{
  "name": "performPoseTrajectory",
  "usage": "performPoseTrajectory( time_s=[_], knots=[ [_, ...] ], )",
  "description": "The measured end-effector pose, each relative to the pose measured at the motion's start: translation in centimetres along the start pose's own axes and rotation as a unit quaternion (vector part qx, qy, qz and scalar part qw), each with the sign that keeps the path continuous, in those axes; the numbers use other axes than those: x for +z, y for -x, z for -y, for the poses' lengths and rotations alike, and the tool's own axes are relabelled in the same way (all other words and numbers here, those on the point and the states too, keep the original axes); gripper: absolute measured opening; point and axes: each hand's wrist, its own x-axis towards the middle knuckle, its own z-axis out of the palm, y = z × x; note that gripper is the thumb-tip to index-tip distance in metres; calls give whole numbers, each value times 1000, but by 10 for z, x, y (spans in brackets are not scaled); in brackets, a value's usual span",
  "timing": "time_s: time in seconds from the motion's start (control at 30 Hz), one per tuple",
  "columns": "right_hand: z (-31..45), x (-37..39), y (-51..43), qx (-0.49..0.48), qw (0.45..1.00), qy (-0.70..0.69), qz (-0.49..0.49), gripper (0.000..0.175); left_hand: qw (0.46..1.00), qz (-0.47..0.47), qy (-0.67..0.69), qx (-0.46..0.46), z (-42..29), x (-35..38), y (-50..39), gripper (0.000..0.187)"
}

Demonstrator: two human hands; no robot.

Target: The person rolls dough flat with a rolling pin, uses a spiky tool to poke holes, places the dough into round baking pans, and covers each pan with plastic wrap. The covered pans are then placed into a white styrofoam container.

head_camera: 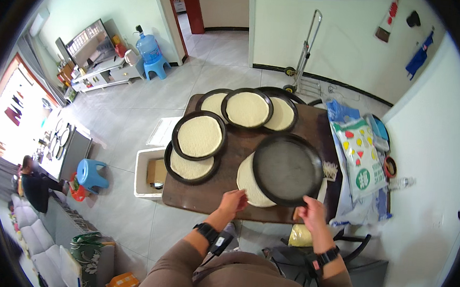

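Note:
My right hand (313, 213) grips the near rim of an empty round black pan (287, 168). The pan is tilted and partly covers a flat round of pale dough (251, 180) on the brown table (238, 144). My left hand (233, 202) is at the near left edge of this dough, fingers curled; whether they pinch it I cannot tell. A rolling-docker-like spiked white tool (330, 170) lies right of the pan, partly hidden. At the left, two dough-filled black pans overlap, the upper pan (199, 135) resting on the lower pan (191, 168).
Several dough-filled pans (248, 108) overlap at the table's far edge. Plastic bags (361, 159) crowd the right side. A white foam box (143, 173) stands left of the table. A folding hand truck (304, 57) leans at the wall. Another person (35, 189) sits far left.

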Motion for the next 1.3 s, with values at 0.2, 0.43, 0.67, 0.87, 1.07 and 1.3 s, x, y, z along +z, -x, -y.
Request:
performPoseTrajectory(
  time_s=[0.2, 0.43, 0.67, 0.87, 1.07, 1.3],
  knots=[
    [-32, 159, -152, 87, 990, 101, 48, 20, 993, -102, 57, 19, -52, -116, -19, 21],
    [-69, 227, -236, 115, 988, 90, 50, 19, 995, -98, -12, -19, -72, -150, -37, 20],
    [-77, 232, -250, 141, 976, 139, 88, 31, 998, -57, 7, -14, -55, -122, -60, 22],
    [-21, 145, -255, -36, 837, 535, 106, 33, 957, -74, -271, 76, -48, -80, -82, 23],
    [1, 71, -261, -300, 599, 732, 125, 20, 845, -236, -426, 221, -40, -15, -119, 19],
    [2, 78, -261, -231, 634, 703, 225, 14, 761, -279, -542, 222, -35, 23, -148, 12]
  ],
)
